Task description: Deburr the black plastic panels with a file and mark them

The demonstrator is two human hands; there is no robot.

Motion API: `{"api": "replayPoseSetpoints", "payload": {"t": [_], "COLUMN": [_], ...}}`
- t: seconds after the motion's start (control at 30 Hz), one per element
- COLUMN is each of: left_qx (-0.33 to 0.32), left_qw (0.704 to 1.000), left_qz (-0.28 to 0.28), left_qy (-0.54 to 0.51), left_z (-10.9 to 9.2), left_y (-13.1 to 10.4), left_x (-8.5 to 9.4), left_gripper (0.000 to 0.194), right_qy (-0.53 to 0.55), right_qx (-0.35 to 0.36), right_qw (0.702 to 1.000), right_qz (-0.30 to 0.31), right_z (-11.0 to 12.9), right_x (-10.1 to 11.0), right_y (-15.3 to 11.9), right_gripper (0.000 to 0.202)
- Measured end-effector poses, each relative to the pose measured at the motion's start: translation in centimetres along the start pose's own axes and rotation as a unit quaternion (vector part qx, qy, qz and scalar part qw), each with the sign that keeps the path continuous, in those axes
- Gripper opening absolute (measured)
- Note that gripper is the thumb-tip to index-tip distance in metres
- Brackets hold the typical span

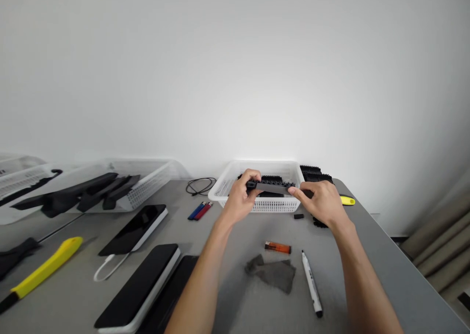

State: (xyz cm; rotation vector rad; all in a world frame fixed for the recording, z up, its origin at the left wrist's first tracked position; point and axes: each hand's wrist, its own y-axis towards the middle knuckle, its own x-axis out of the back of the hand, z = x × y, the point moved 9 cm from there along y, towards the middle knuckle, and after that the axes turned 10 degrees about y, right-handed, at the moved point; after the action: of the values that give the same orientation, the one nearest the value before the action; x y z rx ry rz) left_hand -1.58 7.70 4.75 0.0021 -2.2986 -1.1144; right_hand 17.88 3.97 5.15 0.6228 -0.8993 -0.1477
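Observation:
My left hand (242, 194) is closed on the left end of a dark strip (273, 188) with a smooth grey face and a black toothed upper edge. At the strip's other end, the thumb of my right hand (323, 201) presses on it and the fingers curl behind. The strip is held level above the front of a white plastic basket (271, 206), where more black toothed pieces (271, 179) lie, partly hidden by my hands. Just below my right hand sits a small black cap (298, 216) on the table.
An orange lighter (278, 247), a dark cloth scrap (273, 274) and a white marker (312, 285) lie between my forearms. Black toothed pieces (316, 176) and a yellow handle (347, 200) are right. Leftward are two lighters (200, 211), a phone (134, 228), a yellow cutter (49, 268) and another basket (150, 189).

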Motion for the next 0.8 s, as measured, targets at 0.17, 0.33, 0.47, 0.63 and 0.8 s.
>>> {"api": "replayPoseSetpoints", "payload": {"t": [0.17,0.33,0.47,0.63,0.8], "left_qx": [0.002,0.019,0.026,0.041,0.021], "left_qw": [1.0,1.0,1.0,0.999,1.0], "left_qz": [0.004,0.022,0.007,0.002,0.016], "left_qy": [0.011,0.006,-0.015,-0.017,-0.015], "left_z": [0.1,0.4,0.7,1.0,0.5], "left_y": [0.0,0.0,0.0,0.0,0.0], "left_x": [-0.2,-0.7,-0.3,0.0,-0.1], "left_gripper": [0.019,0.018,0.019,0.019,0.019], "right_qy": [0.024,0.039,0.055,0.048,0.05], "right_qx": [-0.016,-0.007,-0.005,-0.009,-0.003], "right_qw": [0.999,0.999,0.998,0.998,0.998], "right_qz": [0.031,0.023,0.024,0.029,0.037], "right_z": [-1.1,-1.0,-1.2,-1.9,-1.5], "right_x": [0.0,0.3,0.3,0.6,0.6], "right_y": [0.1,0.2,0.2,0.2,0.2], "right_gripper": [0.062,0.058,0.057,0.058,0.058]}}
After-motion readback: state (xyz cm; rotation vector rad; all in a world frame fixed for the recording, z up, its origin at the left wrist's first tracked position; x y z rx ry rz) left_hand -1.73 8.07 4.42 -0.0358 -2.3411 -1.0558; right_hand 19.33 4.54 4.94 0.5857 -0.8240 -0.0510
